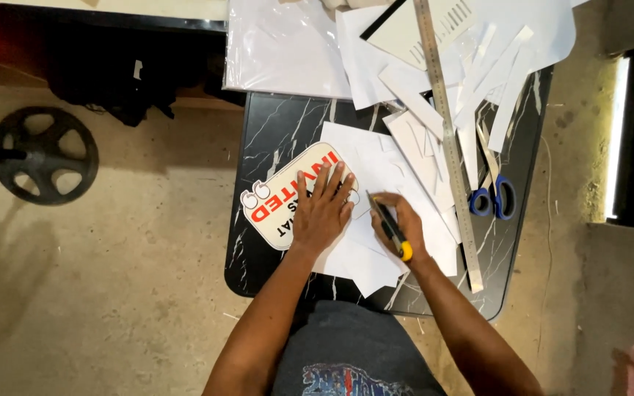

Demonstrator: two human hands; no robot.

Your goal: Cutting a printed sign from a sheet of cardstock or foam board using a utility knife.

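My left hand (322,210) lies flat with fingers spread on a cream, rounded printed sign with red and black lettering (280,196), pressing it onto white paper (376,165). My right hand (403,225) grips a black and yellow utility knife (390,227), its tip pointing up-left onto the white paper just right of the sign's edge. Both rest on a small black marble-patterned table (273,132).
A long steel ruler (449,139) runs down the table's right side. Blue-handled scissors (494,196) lie beside it. Several white paper strips and offcuts (478,66) and a clear plastic sheet (280,44) cover the far end. A black wheel (44,155) stands on the floor left.
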